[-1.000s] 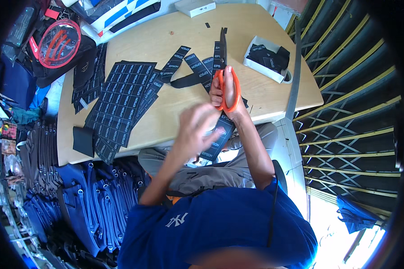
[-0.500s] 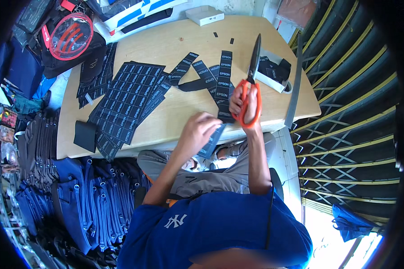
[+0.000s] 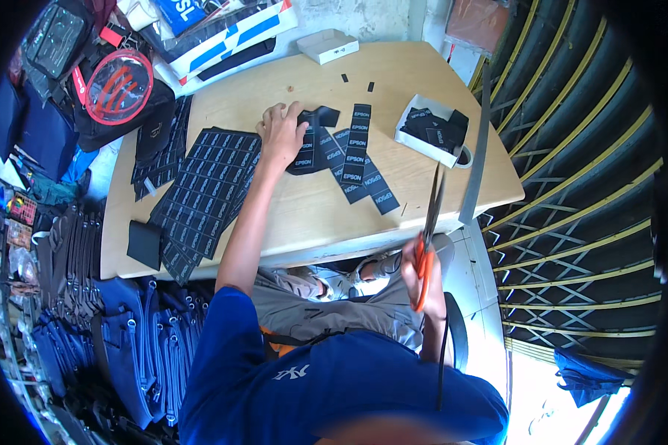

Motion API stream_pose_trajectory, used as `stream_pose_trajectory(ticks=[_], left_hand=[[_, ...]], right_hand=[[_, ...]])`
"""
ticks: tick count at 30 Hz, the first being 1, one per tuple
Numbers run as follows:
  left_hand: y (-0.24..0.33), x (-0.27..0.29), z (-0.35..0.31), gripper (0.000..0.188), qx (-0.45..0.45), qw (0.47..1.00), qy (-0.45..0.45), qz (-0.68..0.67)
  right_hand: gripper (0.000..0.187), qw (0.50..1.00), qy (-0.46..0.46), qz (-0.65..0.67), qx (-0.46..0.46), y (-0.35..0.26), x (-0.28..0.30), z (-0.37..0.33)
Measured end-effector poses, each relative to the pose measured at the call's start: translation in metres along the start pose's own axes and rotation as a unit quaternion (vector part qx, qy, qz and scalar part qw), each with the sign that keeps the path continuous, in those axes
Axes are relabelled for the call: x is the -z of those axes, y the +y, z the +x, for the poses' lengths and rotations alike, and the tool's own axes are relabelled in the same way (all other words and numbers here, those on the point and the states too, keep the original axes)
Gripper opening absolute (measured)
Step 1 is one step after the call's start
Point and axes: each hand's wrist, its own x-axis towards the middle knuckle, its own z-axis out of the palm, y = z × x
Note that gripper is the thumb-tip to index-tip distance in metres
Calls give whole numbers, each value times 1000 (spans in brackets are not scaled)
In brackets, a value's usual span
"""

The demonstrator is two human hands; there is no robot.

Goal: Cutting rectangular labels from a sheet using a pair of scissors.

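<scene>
My left hand [image 3: 280, 139] reaches over the table onto black label strips, fingers apart, its thumb touching a dark strip [image 3: 304, 156]. Part of what lies beneath the palm is hidden. In my right hand [image 3: 428, 276] is a pair of scissors [image 3: 424, 268] with orange handles, held up off the table's front edge, blades pointing away from me. A straight label strip [image 3: 357, 141] lies across other strips [image 3: 375, 185] right of my left hand. Large sheets of black labels [image 3: 208, 185] overlap in a pile to the left.
A white box [image 3: 429, 153] of cut black labels stands at the table's right. Farther back are another white box [image 3: 330, 49] and two small dark pieces. A black square [image 3: 144, 243] lies at the front left. Dark blue bags [image 3: 137, 348] hang below; a folding gate [image 3: 571, 185] rises rightward.
My left hand has moved from the table's front edge, away and left onto the strips. My right hand has lowered toward me with the scissors. The piece hanging by the edge has left view.
</scene>
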Motion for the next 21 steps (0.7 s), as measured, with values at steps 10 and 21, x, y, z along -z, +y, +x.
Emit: stream_pose_trajectory(ticks=[10,21], left_hand=[[97,-2,-54,57,-44,986,-127,-103],[93,0,-43,47,116,936,-199,-268]], right_hand=[[39,977,-71,-190,-69,12,26,-47],[38,987,-128,-38,-93,36,39,-55]])
